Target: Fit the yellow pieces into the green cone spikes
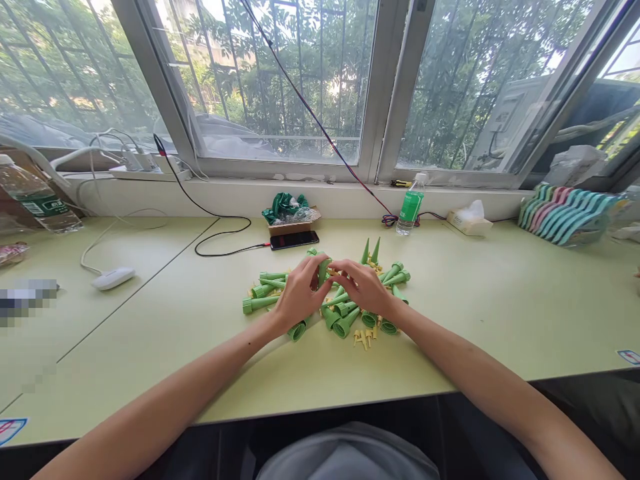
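Observation:
A heap of green plastic cones [345, 319] lies on the pale green table [480, 313], mixed with small yellow pieces [364, 338]. Two cones [371, 251] stand upright at the heap's far side. My left hand [299, 293] is closed around one green cone [323, 269], held above the heap. My right hand [361, 285] meets it from the right, fingers pinched at that cone's end on something small I cannot make out.
A black phone [294, 240] on a cable and a small box with green bags [289, 212] lie behind the heap. A water bottle [411, 205], tissue box [469, 220] and stacked coloured trays [565, 213] sit right. A white mouse [113, 278] and another bottle [35, 197] are left.

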Action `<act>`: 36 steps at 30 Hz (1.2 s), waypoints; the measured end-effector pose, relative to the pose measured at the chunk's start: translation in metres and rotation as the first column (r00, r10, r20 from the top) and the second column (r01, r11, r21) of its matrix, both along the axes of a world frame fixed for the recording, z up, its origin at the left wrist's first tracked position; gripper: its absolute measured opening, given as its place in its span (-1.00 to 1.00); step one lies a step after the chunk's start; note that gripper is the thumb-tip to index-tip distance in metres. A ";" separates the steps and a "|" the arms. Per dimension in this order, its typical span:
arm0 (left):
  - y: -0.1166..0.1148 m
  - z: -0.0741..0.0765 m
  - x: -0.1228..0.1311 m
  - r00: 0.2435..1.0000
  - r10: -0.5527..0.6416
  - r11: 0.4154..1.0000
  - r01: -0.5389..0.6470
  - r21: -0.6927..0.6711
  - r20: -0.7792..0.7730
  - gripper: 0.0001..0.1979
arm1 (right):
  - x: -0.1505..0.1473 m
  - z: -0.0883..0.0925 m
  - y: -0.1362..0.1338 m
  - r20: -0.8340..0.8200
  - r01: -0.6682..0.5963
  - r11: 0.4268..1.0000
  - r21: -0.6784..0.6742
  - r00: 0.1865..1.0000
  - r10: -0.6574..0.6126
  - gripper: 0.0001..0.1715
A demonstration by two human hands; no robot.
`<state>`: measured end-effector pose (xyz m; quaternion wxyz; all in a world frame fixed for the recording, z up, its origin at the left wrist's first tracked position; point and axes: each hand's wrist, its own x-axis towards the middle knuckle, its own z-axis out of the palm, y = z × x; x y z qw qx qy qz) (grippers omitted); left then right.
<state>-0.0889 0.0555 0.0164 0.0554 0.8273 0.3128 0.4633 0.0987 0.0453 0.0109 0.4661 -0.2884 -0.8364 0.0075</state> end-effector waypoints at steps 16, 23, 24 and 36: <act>-0.004 0.000 0.001 1.000 -0.011 0.999 0.010 0.031 0.027 -0.65 | -0.001 0.001 -0.002 -0.079 0.006 1.000 -0.021 0.997 -0.008 -0.80; -0.005 0.001 0.002 0.999 -0.028 0.999 0.027 0.024 0.041 -0.64 | 0.000 0.002 -0.002 -0.075 0.005 0.999 -0.042 0.997 -0.008 -0.79; -0.005 0.001 0.002 0.999 -0.029 0.999 0.028 0.023 0.042 -0.64 | 0.000 0.002 -0.002 -0.077 0.001 0.999 -0.040 0.997 -0.004 -0.79; -0.008 0.002 0.002 0.998 -0.036 0.998 0.033 0.044 0.053 -0.65 | 0.001 -0.005 0.001 -0.088 0.011 1.000 -0.014 0.996 -0.012 -0.79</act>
